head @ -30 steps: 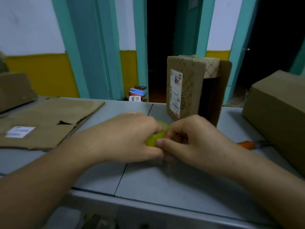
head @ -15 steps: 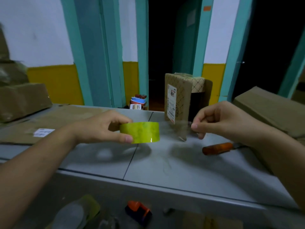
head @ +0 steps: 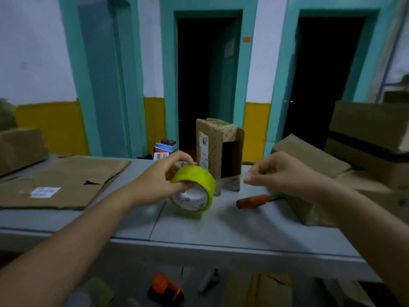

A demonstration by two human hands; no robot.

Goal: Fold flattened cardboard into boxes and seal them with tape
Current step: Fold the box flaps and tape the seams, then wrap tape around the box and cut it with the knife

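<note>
Tape roll (head: 197,178), one, gripped by left hand (head: 159,181); right hand (head: 281,173) pinches its end.

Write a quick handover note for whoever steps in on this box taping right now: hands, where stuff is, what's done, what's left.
Left hand grips the yellow-green tape roll, held over the table. Right hand is pinched beside it, likely on the tape's free end; the strip is too faint to confirm.
Patterned box stands upright behind the roll, with one side open. Flat cardboard lies at left. The orange-handled knife lies on the table near the right hand.
Done: patterned box folded up.
Left: tape it shut, then fold and seal the flat cardboard.
</note>
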